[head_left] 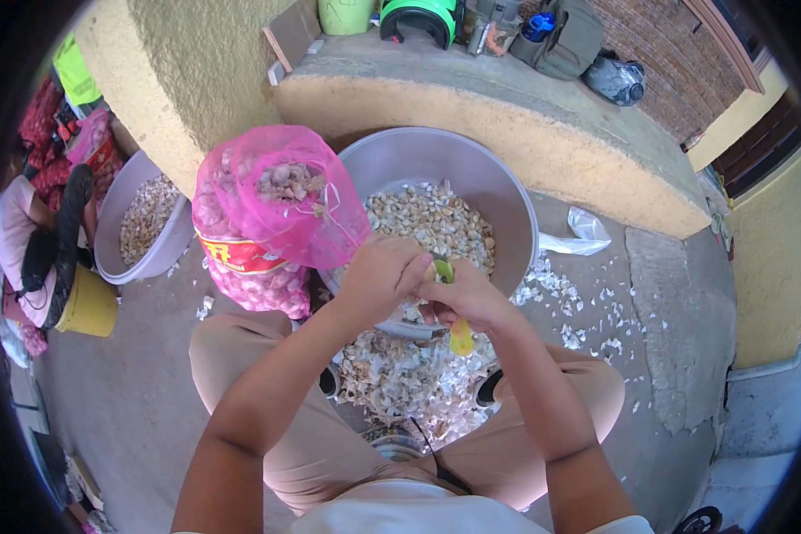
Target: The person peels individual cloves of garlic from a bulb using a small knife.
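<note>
Both hands meet over the near rim of a large grey tub (527,214) that holds many garlic cloves (432,218). My left hand (384,274) is closed, its fingers pressed together against the other hand; what they hold is hidden. My right hand (468,298) is closed around a small tool with a yellow handle (461,338) and a green part (443,269) showing between the hands. Left of the tub stands a pink mesh sack (240,205) full of garlic bulbs. A pile of peeled skins (409,378) lies between my legs.
A co-worker (40,222) sits on a yellow bucket (89,303) beside another tub of cloves (165,245) at the left. Behind my tub runs a concrete ledge (472,98) with a green helmet (423,18) and a backpack (562,44). Skins litter the floor at right.
</note>
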A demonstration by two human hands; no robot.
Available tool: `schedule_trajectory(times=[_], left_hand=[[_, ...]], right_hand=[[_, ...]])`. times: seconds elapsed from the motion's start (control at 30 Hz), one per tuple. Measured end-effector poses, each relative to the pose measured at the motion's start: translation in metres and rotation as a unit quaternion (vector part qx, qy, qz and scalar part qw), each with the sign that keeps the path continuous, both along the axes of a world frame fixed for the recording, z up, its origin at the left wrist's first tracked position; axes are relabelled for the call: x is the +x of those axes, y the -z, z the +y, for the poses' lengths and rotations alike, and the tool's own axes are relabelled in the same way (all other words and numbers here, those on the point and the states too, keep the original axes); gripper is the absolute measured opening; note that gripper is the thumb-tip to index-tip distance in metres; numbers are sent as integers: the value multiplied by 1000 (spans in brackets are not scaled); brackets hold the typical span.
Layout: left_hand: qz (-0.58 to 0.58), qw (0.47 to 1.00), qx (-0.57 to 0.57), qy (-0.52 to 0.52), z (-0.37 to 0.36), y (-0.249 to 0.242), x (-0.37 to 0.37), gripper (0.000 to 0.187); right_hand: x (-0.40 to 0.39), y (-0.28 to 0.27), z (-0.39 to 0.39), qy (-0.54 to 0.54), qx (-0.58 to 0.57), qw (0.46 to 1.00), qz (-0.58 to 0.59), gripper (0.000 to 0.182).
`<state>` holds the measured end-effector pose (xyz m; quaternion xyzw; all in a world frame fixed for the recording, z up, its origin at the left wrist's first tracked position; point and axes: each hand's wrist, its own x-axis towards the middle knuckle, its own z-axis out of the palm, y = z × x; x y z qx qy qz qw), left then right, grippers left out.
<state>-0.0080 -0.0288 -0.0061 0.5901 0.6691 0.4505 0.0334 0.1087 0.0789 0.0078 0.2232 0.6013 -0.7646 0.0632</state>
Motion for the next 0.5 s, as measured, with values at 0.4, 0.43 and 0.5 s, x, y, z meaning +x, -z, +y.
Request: schedule_trajectory(times=[0.4,0.43,0.5], left_hand=[[-570,821,-28,11,3,13,-2,24],[-604,793,-71,23,4,10,3,23],[-664,731,-150,44,7,1,15,21]], right_hand=[[9,-11,-14,-70,178,974,119,17],[9,-12,-20,-97,197,962,164,17],[7,-16,-22,-112,172,965,166,18]])
